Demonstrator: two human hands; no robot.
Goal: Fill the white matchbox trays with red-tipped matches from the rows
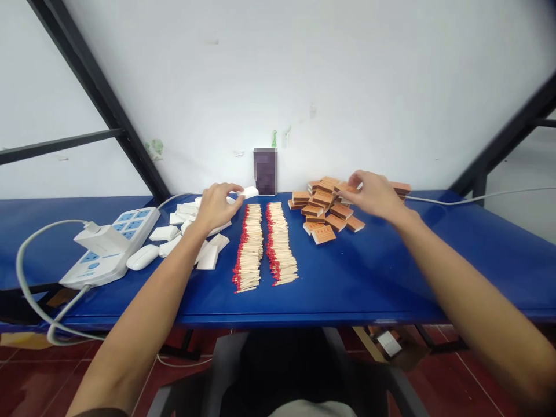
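My left hand (216,205) reaches over a heap of white inner matchbox trays (197,234) and pinches one white tray (249,192) at its far end. My right hand (374,194) is on the pile of orange matchbox sleeves (326,211), fingers curled round one sleeve (346,187) at the top of it. Between the two heaps lie two long rows of red-tipped matches (264,243) on the blue table (369,278).
A white power strip (108,246) with a plugged adapter and grey cable sits at the left, a white earbud case (142,257) beside it. A small dark blurred object (265,171) leans on the white wall. Black frame struts rise on both sides. A chair is below the table edge.
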